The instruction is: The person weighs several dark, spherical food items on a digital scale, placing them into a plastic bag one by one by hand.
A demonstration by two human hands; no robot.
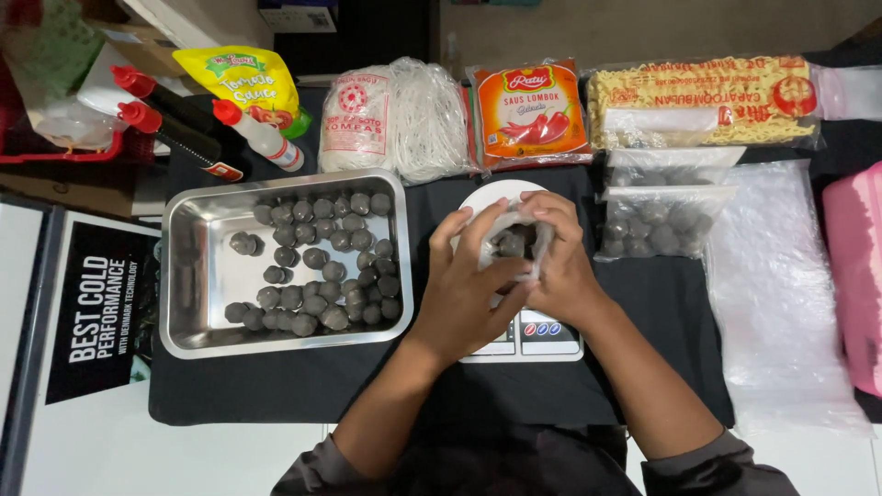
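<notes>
My left hand and my right hand together hold a small clear plastic bag with several dark grey meatballs in it, above a white kitchen scale. Fingers of both hands are curled around the bag's mouth. To the left stands a steel tray with several loose grey meatballs gathered on its right side.
Two filled clear bags of meatballs lie right of the scale. Behind are white noodles, an orange chili sauce pack, yellow noodles, a yellow sauce pouch and red-capped bottles. Empty plastic bags lie at right.
</notes>
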